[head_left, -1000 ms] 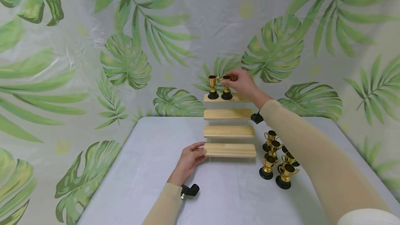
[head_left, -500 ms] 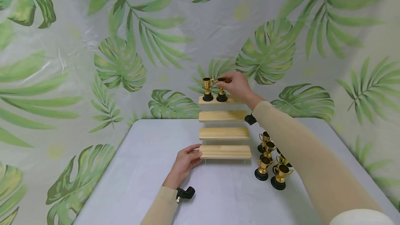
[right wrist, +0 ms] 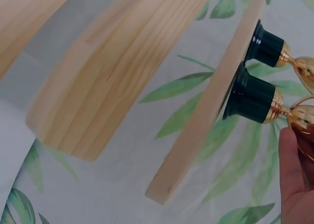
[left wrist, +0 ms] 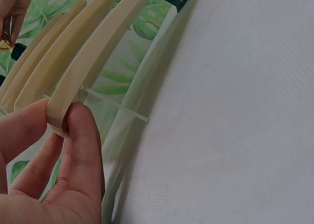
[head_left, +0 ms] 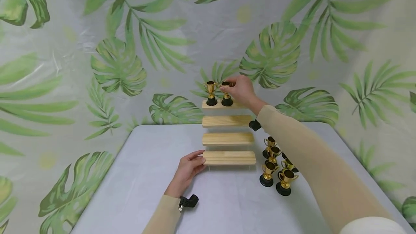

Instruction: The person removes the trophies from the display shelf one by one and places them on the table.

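A stepped display rack with wooden shelves stands on the table, its lowest shelf (head_left: 229, 157) closest to me. My left hand (head_left: 186, 170) pinches the left end of that shelf; in the left wrist view thumb and fingers close round the shelf end (left wrist: 63, 104). At the top shelf (head_left: 205, 104), my right hand (head_left: 242, 89) grips the cup of a small gold trophy (head_left: 227, 100) by its upper part. Its black base (right wrist: 252, 96) sits upright at the shelf surface in the right wrist view. Just left of it stands another gold trophy (head_left: 211, 89).
Several more gold trophies (head_left: 268, 170) with black bases stand on the table (head_left: 156, 143) right of the rack, partly hidden by the right sleeve (head_left: 302, 147). The two middle shelves (head_left: 227, 139) carry nothing. A leaf-patterned sheet (head_left: 182, 57) hangs behind the table.
The head view has turned a little to the right, so everything sits further left in it. Both hands keep their holds, with the trophy still in place on the top shelf.
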Demonstrator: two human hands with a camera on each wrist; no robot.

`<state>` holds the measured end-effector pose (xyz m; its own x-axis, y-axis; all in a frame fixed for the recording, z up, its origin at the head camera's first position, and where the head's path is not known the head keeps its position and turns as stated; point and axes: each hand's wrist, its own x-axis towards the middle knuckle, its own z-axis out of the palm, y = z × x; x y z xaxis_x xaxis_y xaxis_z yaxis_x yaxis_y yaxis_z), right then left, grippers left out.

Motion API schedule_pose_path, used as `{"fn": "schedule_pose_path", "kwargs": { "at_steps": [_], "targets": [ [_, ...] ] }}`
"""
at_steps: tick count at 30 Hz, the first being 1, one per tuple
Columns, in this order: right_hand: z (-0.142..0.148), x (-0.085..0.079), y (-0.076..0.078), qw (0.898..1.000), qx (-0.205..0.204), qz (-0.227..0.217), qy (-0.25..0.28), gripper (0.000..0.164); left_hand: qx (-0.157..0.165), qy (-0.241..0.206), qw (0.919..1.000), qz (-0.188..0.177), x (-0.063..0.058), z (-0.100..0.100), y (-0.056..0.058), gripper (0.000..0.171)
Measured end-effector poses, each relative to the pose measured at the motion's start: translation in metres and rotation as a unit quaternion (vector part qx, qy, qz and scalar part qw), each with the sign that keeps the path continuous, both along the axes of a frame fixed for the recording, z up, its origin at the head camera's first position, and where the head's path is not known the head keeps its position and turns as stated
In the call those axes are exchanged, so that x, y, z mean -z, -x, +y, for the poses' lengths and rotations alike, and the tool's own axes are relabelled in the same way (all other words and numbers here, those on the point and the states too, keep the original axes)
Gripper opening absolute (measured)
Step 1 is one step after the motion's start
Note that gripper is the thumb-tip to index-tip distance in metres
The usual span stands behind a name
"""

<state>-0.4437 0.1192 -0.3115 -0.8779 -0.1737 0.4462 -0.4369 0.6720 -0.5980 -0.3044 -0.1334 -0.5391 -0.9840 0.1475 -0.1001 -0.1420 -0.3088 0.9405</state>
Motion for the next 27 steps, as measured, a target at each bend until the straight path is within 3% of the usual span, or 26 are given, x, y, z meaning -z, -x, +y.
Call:
{"fn": "schedule_pose_path", "kwargs": {
  "at_steps": [12,27],
  "targets": [
    [0.010,-0.013,-0.016,1.000,-0.002,-0.004,0.009,0.047,0.000,-0.001,1.0000,0.002,0.001,0.003,0.001,0.049],
    [0.018,-0.037,-0.044,1.000,-0.015,0.013,-0.025,0.043,-0.013,0.001,0.9999,-0.003,-0.001,0.003,-0.001,0.047]
  ]
}}
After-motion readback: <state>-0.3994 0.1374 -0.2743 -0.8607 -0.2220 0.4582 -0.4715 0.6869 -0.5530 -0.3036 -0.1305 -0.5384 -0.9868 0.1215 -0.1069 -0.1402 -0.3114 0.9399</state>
